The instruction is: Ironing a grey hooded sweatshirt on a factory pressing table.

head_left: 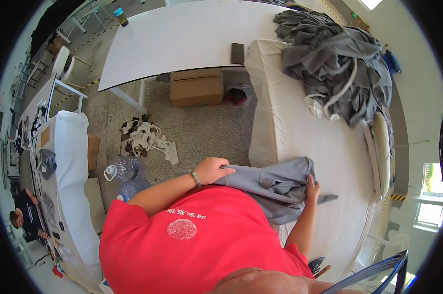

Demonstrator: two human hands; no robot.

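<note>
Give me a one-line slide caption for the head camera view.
Left hand and right hand grip a grey garment at the cream-covered table, with piled grey clothes beyond.

A cream-covered table (290, 122) carries a heap of grey garments (336, 63) and one grey garment (280, 183).

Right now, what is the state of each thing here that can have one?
Grey fabric garment: crumpled, held at the table edge.
Left hand: closed on the garment.
Right hand: gripping the garment.
Pile of grey garments: heaped, unfolded.
Brown cardboard box: closed, on the floor.
Clear plastic bottles: lying down.
</note>
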